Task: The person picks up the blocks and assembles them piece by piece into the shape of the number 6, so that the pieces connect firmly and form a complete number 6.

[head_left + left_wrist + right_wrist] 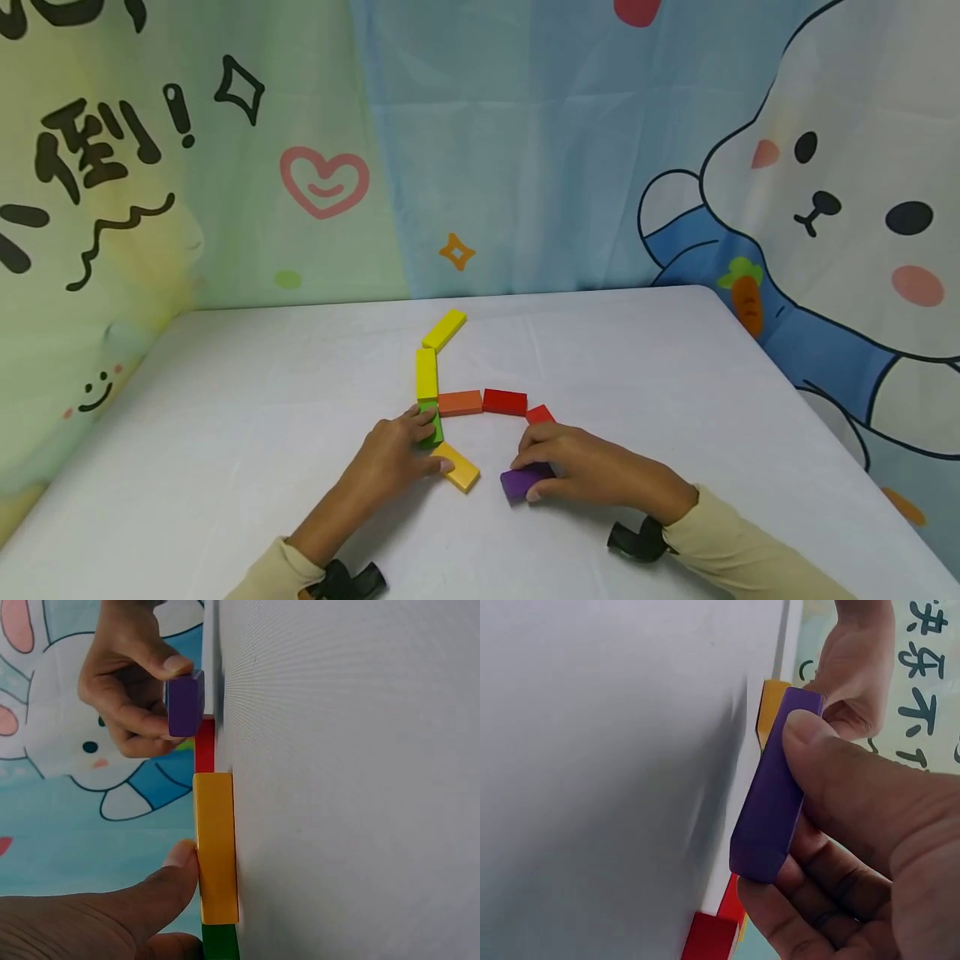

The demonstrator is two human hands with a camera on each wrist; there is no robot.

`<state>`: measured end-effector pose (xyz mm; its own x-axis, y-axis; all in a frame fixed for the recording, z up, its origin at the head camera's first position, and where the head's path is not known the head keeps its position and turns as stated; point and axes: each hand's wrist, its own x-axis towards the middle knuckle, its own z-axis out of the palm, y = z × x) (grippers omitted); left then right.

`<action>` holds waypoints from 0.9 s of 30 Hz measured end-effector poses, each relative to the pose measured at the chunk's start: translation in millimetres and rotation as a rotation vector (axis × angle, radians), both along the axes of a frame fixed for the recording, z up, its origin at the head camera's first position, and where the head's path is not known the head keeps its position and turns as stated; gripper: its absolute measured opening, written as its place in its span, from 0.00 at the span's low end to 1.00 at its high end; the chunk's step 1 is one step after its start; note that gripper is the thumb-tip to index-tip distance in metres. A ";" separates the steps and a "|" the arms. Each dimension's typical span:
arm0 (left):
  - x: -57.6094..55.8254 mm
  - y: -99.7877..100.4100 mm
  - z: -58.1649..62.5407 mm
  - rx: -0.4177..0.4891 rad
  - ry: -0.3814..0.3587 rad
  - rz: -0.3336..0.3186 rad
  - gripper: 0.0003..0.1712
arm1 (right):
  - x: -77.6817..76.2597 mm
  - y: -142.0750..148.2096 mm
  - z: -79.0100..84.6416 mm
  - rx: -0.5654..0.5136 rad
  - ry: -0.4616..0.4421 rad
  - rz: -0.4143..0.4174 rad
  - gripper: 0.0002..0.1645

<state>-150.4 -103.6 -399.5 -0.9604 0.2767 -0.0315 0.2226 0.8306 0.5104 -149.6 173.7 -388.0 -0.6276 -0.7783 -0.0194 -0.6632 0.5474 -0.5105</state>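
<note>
White table [247, 433]: right hand [592, 467] pinches purple block [525, 481] (lower it flat, squarely), left hand [393, 454] steadies amber block [459, 468] with thumb, fingers resting on green block [432, 425]

purple block [523, 482], 2 yellow blocks [427, 373], orange block [460, 403], red block [505, 402], green block [431, 423], white table [225, 433], pastel cartoon-rabbit backdrop [825, 167]

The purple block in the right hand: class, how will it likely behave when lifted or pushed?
The purple block looks rigid: the right hand pinches it without bending it. Its flat faces suggest sliding, not rolling. Its painted surface looks smooth, perhaps slightly slippery.
</note>
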 end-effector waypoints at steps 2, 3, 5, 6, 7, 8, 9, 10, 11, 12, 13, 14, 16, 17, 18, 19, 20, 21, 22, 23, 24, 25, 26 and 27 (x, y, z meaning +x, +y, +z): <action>-0.4 0.5 0.5 -0.002 0.001 0.003 0.37 | -0.6 -3.8 0.3 0.012 -0.004 -0.001 0.19; -0.7 0.7 0.8 -0.002 0.002 0.003 0.37 | -1.0 -5.6 0.5 0.020 -0.006 -0.005 0.19; -1.3 0.9 0.7 0.002 0.008 0.002 0.37 | -1.5 -8.4 0.6 0.035 -0.010 -0.015 0.20; -1.7 1.1 0.7 0.006 0.008 0.003 0.37 | -1.7 -9.6 0.3 0.041 -0.012 -0.022 0.20; -1.9 1.2 0.7 0.007 0.006 0.005 0.37 | -1.9 -10.8 -0.1 0.043 -0.014 -0.025 0.19; -1.9 1.3 0.3 0.010 0.003 0.007 0.37 | -2.0 -12.0 -0.5 0.046 -0.015 -0.029 0.19; -2.1 1.1 -0.1 0.006 0.000 0.007 0.37 | -1.8 -13.2 -1.1 0.050 -0.014 -0.033 0.19; -2.1 1.1 -0.6 0.004 -0.002 0.009 0.37 | -1.3 -14.6 -1.6 0.053 -0.010 -0.034 0.19; -1.9 0.9 -0.7 0.003 -0.003 0.010 0.37 | -0.8 -16.0 -2.2 0.053 -0.006 -0.036 0.19; -1.7 0.6 -0.6 0.001 -0.001 0.011 0.37 | -0.2 -17.6 -2.5 0.053 -0.004 -0.036 0.19; -1.2 0.3 -1.0 -0.005 -0.002 0.012 0.37 | 0.6 -19.4 -2.7 0.056 -0.001 -0.038 0.19; -1.0 0.1 -1.4 -0.007 0.000 0.012 0.37 | 1.2 -21.2 -2.8 0.059 0.002 -0.040 0.19; -0.6 -0.4 -1.4 -0.008 0.006 0.012 0.37 | 2.1 -24.2 -2.6 0.065 0.006 -0.044 0.20; -0.5 -0.6 -1.5 -0.004 0.007 0.014 0.37 | 2.1 -25.4 -2.4 0.067 0.004 -0.048 0.20; -0.6 -0.7 -1.8 -0.005 0.009 0.015 0.37 | 1.9 -26.6 -2.3 0.071 0.004 -0.051 0.20; -0.6 -0.9 -1.9 -0.004 0.009 0.013 0.37 | 1.6 -27.4 -2.4 0.074 0.002 -0.054 0.20; -0.5 -1.0 -2.1 0.000 0.013 0.010 0.37 | 1.3 -28.1 -2.7 0.076 0.002 -0.054 0.20; -0.4 -1.1 -2.3 0.005 0.015 0.007 0.37 | 0.8 -28.6 -3.1 0.077 0.004 -0.053 0.20; -0.4 -1.2 -2.5 0.007 0.018 0.004 0.37 | 0.2 -29.0 -3.4 0.078 0.004 -0.053 0.20; -0.4 -1.3 -2.7 0.008 0.020 0.001 0.37 | -0.6 -29.5 -3.9 0.078 0.006 -0.052 0.20; -0.3 -1.2 -2.7 0.007 0.023 -0.003 0.37 | -1.2 -29.6 -4.4 0.078 0.008 -0.052 0.20; -0.2 -1.1 -2.6 0.008 0.024 -0.006 0.37 | -2.0 -29.8 -4.9 0.075 0.009 -0.052 0.20; -0.3 -1.0 -2.6 0.008 0.024 -0.006 0.37 | -2.5 -29.8 -5.4 0.074 0.013 -0.051 0.20; -0.3 -0.9 -2.6 0.008 0.024 -0.007 0.37 | -3.1 -29.9 -5.7 0.071 0.015 -0.051 0.20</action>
